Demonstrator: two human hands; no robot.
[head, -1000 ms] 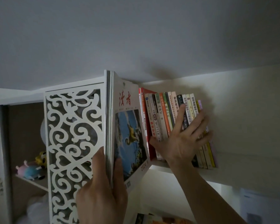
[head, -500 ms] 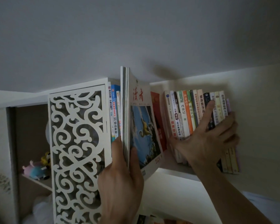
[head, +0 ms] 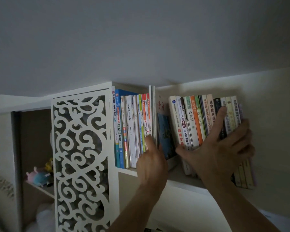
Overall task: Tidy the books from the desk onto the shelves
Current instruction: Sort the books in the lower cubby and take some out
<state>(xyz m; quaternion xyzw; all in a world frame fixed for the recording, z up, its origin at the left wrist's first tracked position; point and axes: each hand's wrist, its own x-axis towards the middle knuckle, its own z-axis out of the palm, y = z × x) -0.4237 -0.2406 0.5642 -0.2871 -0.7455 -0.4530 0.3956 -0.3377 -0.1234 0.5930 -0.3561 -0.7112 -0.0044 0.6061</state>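
Observation:
A few thin magazines (head: 163,129), the front one with a blue picture on its cover, stand upright in the gap between two rows of books on the white shelf (head: 177,179). My left hand (head: 151,163) grips their lower edge, thumb on the left side and fingers on the cover side. The left row of books (head: 129,131) stands tight against the shelf's side. My right hand (head: 223,148) lies flat with spread fingers on the spines of the right row of books (head: 195,121), which leans rightward.
A white fretwork panel (head: 81,156) stands left of the books. Behind it, a lower compartment holds small plush toys (head: 38,175). The ceiling is close above the book tops. A pale wall runs off to the right of the shelf.
My left hand has carried the magazines rightward and deeper into the gap, so the left row of books now shows. My right hand has pushed the right row further right, widening the gap.

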